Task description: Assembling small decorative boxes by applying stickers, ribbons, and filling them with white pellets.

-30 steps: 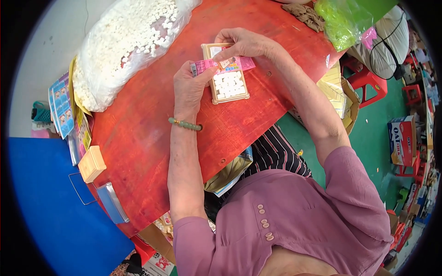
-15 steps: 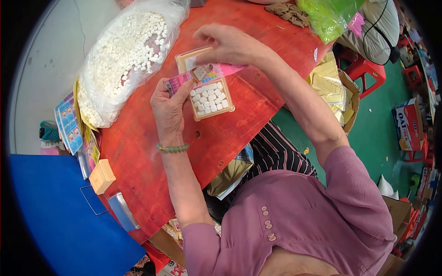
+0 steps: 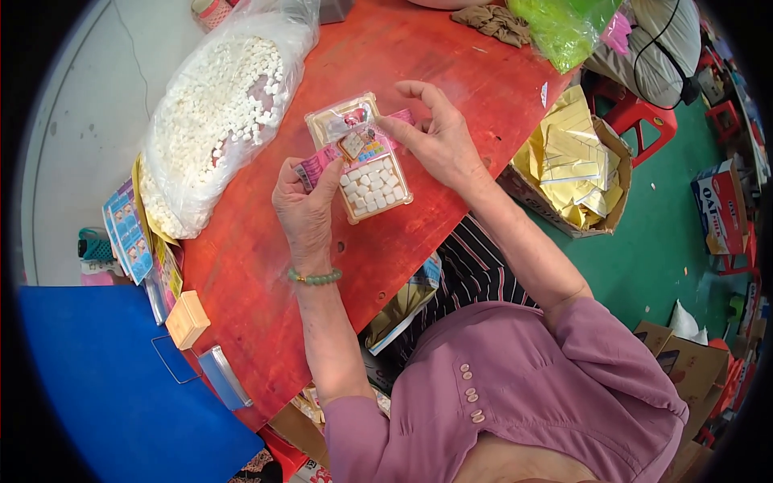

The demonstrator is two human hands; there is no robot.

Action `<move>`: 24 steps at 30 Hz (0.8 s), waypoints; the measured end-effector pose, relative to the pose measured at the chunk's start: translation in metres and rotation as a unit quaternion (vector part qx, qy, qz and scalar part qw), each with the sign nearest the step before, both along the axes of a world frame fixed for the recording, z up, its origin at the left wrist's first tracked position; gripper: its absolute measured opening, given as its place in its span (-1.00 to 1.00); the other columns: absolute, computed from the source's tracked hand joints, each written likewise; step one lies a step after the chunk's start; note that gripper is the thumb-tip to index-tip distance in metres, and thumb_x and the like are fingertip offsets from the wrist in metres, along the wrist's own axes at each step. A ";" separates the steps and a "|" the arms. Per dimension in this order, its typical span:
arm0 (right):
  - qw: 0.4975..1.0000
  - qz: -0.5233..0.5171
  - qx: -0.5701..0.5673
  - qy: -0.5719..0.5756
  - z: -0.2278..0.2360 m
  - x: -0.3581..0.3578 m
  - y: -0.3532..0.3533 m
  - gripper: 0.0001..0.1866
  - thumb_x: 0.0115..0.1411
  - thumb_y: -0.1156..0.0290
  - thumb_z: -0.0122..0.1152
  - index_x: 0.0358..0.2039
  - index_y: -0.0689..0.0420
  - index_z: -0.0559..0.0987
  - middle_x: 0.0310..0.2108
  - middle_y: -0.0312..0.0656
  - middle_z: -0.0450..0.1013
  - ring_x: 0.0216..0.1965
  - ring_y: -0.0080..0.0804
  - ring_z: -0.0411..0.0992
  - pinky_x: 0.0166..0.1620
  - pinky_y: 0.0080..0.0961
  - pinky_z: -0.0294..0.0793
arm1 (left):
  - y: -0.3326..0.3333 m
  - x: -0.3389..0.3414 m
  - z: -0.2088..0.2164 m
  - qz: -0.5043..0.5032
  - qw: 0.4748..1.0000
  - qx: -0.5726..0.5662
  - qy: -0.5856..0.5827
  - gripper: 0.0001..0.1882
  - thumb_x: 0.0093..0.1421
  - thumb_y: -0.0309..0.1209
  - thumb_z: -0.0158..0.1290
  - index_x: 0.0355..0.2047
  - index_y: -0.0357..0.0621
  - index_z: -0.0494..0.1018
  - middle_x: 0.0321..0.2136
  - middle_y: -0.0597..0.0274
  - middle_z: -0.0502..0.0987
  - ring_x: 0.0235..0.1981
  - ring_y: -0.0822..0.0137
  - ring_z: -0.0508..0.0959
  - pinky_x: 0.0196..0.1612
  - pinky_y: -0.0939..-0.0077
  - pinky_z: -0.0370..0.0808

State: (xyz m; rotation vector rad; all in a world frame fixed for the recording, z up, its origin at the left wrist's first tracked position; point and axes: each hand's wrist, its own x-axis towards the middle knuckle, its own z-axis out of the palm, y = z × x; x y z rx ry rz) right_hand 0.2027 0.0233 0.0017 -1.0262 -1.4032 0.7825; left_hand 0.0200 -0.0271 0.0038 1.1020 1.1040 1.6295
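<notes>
A beige tray with two compartments (image 3: pixel 360 216) lies on the red table under my hands. White tile-like pieces (image 3: pixel 373 187) fill its near compartment. The far compartment holds small red and white items (image 3: pixel 348 121) too small to make out. Across the tray's middle lies a pink printed paper strip (image 3: pixel 358 147). My left hand (image 3: pixel 307 205) pinches the strip's left end between thumb and fingers. Over its right end, my right hand (image 3: pixel 443 145) has its thumb at the strip and its fingers apart from the thumb.
A clear plastic bag of white pieces (image 3: pixel 213 121) lies at the table's left edge. Near the left corner are a beige box (image 3: pixel 187 319) and a blue-and-silver object (image 3: pixel 224 378). A carton of yellow paper (image 3: pixel 576 161) and a red stool (image 3: pixel 644 125) stand right.
My right hand has come back from over the tray's far compartment to the strip's right end. Red and white items now show in that compartment. My left hand keeps its pinch.
</notes>
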 end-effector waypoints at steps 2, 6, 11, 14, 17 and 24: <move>0.999 0.026 -0.008 0.041 0.001 0.007 0.007 -0.62 0.16 0.34 0.34 -0.08 0.28 0.52 -0.42 -0.32 0.50 -0.52 -0.75 0.33 -0.49 -0.75 0.33 | 0.000 -0.004 -0.003 -0.010 1.000 0.003 -0.008 -0.83 0.13 -0.60 0.21 -0.41 -0.12 0.43 -0.45 0.39 0.58 -0.45 0.67 0.50 -0.34 0.77 0.43; 0.937 0.241 -0.244 0.068 0.014 0.024 0.009 -0.72 0.19 0.35 0.31 -0.15 0.25 0.56 -0.41 -0.32 0.51 -0.55 -0.76 0.32 -0.51 -0.81 0.30 | -0.002 -0.005 -0.002 -0.013 1.000 -0.014 -0.013 -0.83 0.12 -0.62 0.21 -0.40 -0.12 0.43 -0.42 0.35 0.59 -0.42 0.65 0.52 -0.30 0.74 0.45; 0.913 0.297 -0.241 0.139 -0.003 0.033 0.018 -0.80 0.19 0.44 0.28 -0.20 0.23 0.58 -0.42 -0.34 0.50 -0.55 -0.77 0.33 -0.50 -0.82 0.29 | -0.001 -0.004 0.000 -0.036 0.996 -0.016 -0.075 -0.82 0.10 -0.64 0.21 -0.40 -0.12 0.44 -0.41 0.32 0.60 -0.41 0.61 0.54 -0.30 0.69 0.49; 0.891 0.340 -0.247 0.174 -0.009 0.034 0.021 -0.83 0.19 0.49 0.27 -0.21 0.23 0.58 -0.42 -0.36 0.50 -0.55 -0.76 0.33 -0.49 -0.83 0.30 | -0.002 -0.001 0.002 -0.040 0.993 -0.028 -0.110 -0.81 0.09 -0.65 0.21 -0.40 -0.11 0.44 -0.41 0.31 0.60 -0.41 0.58 0.55 -0.30 0.66 0.51; 0.884 0.347 -0.246 0.193 -0.015 0.035 0.022 -0.85 0.19 0.51 0.26 -0.22 0.23 0.58 -0.41 -0.35 0.51 -0.54 -0.76 0.35 -0.49 -0.84 0.31 | -0.001 -0.002 0.000 -0.050 0.991 -0.039 -0.120 -0.81 0.09 -0.65 0.22 -0.41 -0.11 0.44 -0.40 0.31 0.60 -0.41 0.57 0.55 -0.30 0.64 0.52; 0.873 0.353 -0.250 0.227 -0.020 0.040 0.018 -0.78 0.20 0.58 0.21 -0.12 0.23 0.53 -0.27 -0.25 0.55 -0.42 -0.70 0.47 -0.43 -0.82 0.44 | -0.001 0.006 -0.001 -0.083 0.986 -0.048 -0.135 -0.80 0.10 -0.66 0.20 -0.43 -0.09 0.42 -0.43 0.32 0.59 -0.42 0.58 0.54 -0.28 0.65 0.50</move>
